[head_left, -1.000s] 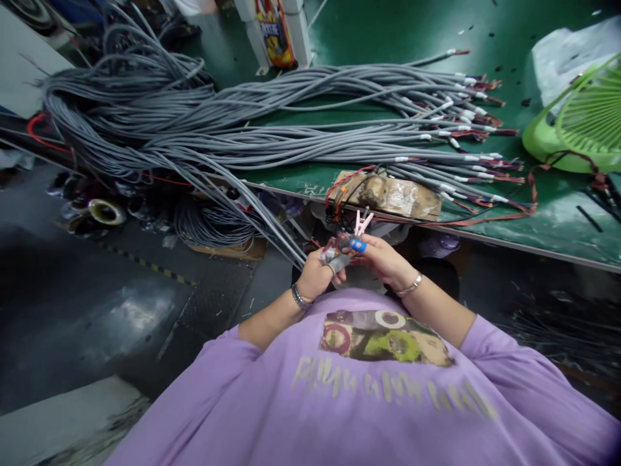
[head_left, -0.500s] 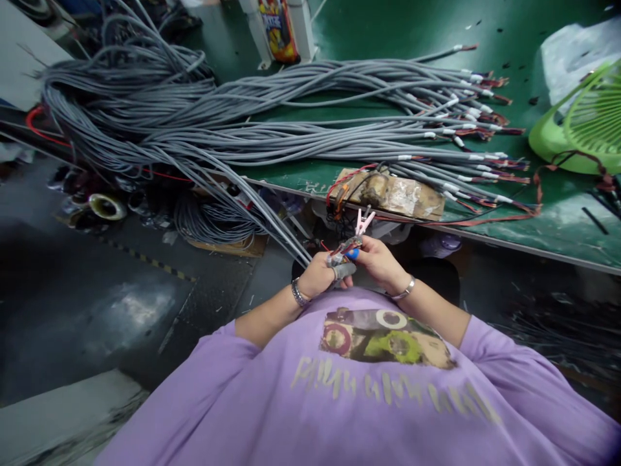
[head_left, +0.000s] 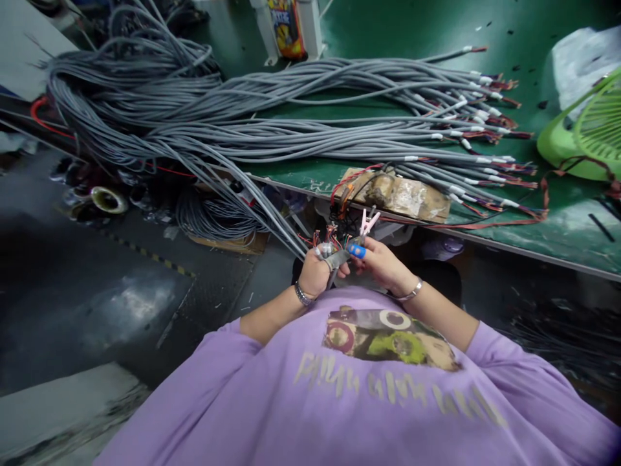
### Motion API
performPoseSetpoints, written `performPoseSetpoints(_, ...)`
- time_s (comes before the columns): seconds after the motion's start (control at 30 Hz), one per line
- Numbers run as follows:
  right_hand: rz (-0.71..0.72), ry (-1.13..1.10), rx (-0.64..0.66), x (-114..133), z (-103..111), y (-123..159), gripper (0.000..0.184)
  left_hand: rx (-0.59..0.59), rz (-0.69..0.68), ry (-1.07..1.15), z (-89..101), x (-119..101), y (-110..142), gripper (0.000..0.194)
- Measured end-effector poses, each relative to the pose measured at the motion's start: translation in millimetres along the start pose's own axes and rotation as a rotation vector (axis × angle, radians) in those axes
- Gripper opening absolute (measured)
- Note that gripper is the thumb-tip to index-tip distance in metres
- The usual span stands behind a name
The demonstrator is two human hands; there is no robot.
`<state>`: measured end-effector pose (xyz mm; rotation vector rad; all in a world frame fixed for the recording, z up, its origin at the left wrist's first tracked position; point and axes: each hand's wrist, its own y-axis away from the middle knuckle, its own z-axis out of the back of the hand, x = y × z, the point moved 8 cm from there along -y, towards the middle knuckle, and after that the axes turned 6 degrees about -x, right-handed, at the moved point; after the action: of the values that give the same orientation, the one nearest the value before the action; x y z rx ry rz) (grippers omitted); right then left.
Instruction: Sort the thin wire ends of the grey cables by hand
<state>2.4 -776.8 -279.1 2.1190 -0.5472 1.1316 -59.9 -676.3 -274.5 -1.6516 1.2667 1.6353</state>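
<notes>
Cables (head_left: 315, 150): smooth matt plastic | tabletop (head_left: 412, 29): glossy, smooth | fan (head_left: 557, 141): plastic | shirt (head_left: 369, 421): matt cloth

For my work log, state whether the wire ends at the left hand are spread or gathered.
Spread: the wire ends poke out in separate tufts beyond the left hand, with gaps between them.

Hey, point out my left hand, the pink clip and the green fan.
Left hand (head_left: 314, 274): head view, on the back of the hand.
Pink clip (head_left: 364, 224): head view, on one prong.
Green fan (head_left: 599, 126): head view, on its slatted grille.
</notes>
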Motion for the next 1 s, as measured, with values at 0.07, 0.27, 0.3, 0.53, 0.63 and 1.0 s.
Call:
performPoseSetpoints(0.07, 0.060, 0.079, 0.016, 8.0, -8.0, 1.6, 0.041, 0.025, -0.018, -0.021, -2.0, -0.2, 0.8, 0.038)
performPoseSetpoints(0.27, 0.080, 0.143, -0.020, 12.3, -7.5, -1.2, 0.039, 0.045, -0.027, -0.124, -3.5, -0.7, 5.3, 0.036)
performPoseSetpoints(0.3, 0.090, 0.138, -0.040, 12.0, -5.1, -1.7, 0.039, 0.034, -0.027, -0.125, -3.0, -0.5, 5.3, 0.036)
performPoseSetpoints(0.53, 0.098, -0.035, -0.098, 8.5, -4.4, -0.9, 0.036, -0.091, -0.035, 0.024, 3.3, 3.5, -0.9, 0.035)
performPoseSetpoints(0.63, 0.024, -0.156, -0.096, 1.6, -6.2, -0.7, 0.032, -0.138, -0.019, 0.076, 5.7, 3.3, -2.5, 0.035)
performPoseSetpoints(1.0, -0.084, -0.163, -0.140, -8.6, 1.2, -2.3, 0.030, -0.210, -0.004, 0.108, 13.1, 2.4, -1.5, 0.033)
